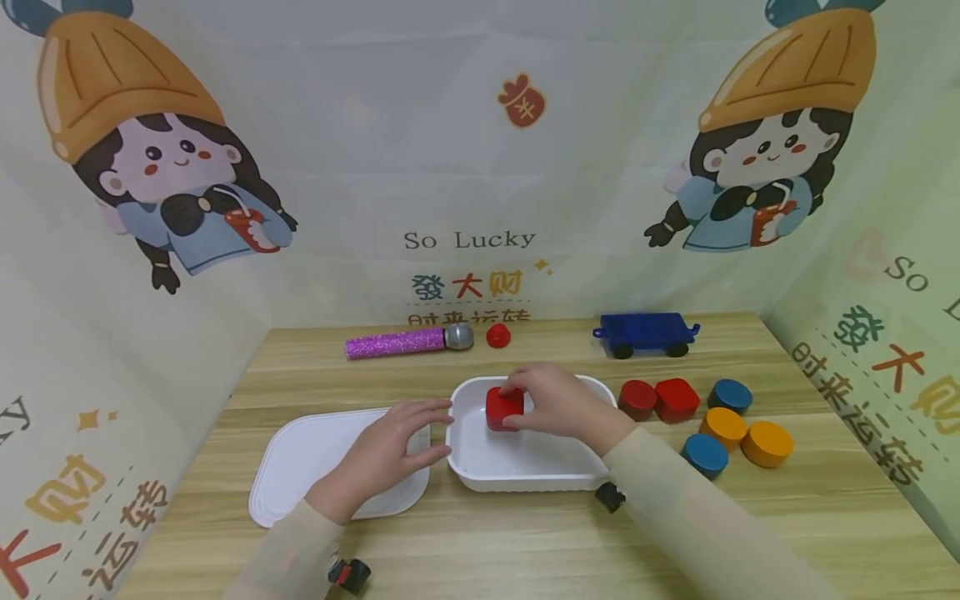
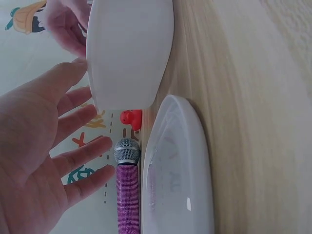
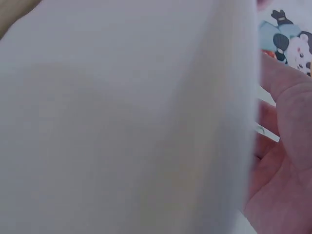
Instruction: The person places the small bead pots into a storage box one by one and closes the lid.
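Observation:
A white rectangular tub (image 1: 555,454) with rounded corners stands mid-table. Inside its left part, my right hand (image 1: 562,404) pinches a red rounded-square block (image 1: 504,410) between thumb and fingers. In the right wrist view the tub's blurred wall hides the block and the fingertips of that hand (image 3: 282,146). My left hand (image 1: 386,446) is at the tub's left end, fingers spread and loosely extended, the thumb at or very near the wall. Under it lies a flat white lid (image 1: 315,450). The left wrist view shows the left palm (image 2: 29,136) beside the tub wall (image 2: 129,53).
Right of the tub sit a dark red round block (image 1: 637,401), a red block (image 1: 677,400), blue discs (image 1: 730,396) and orange discs (image 1: 767,443). Along the back are a purple glitter microphone (image 1: 397,342), a small red duck (image 1: 498,336) and a blue wheeled wagon (image 1: 647,332).

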Available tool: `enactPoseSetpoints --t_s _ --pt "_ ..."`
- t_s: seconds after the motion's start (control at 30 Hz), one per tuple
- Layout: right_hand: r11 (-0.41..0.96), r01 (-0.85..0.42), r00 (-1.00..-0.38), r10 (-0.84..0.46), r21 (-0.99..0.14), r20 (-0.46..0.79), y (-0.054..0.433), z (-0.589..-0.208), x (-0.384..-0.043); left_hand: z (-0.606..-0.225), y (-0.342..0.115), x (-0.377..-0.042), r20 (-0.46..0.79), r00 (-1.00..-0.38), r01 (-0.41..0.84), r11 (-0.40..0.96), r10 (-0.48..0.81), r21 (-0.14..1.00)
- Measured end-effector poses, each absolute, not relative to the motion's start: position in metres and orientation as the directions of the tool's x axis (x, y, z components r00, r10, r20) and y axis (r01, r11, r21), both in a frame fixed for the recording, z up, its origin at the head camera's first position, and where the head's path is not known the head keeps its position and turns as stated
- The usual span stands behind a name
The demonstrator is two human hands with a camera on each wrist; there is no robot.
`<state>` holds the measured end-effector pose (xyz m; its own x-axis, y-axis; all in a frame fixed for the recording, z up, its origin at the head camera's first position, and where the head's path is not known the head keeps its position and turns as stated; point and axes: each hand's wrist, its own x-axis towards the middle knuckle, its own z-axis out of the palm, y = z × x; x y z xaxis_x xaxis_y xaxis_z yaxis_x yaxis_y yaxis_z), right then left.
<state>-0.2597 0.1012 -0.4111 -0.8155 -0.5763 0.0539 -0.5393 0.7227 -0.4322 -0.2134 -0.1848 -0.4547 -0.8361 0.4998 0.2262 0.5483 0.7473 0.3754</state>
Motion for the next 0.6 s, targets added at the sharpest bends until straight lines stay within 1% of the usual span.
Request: enactPoseSetpoints --t_s 0.23,0.4,0.6 --pt "0.699 -0.569 -0.789 -0.612 -0.433 0.050 0.078 -0.417 -0.269 -0.454 -0.185 -0.214 0.226 -0.836 0.548 0.754 0.499 0.363" --pt "0.707 -0.568 -0.793 -0.607 -0.421 0.050 0.069 -0.422 -0.271 -0.456 -0.186 -0.215 0.231 -0.838 0.545 0.760 0.494 0.353" --pt "0.729 -0.544 -0.807 -0.591 -0.415 0.020 0.063 -0.426 -0.273 -0.457 -0.185 -0.214 0.237 -0.835 0.551 0.758 0.497 0.349"
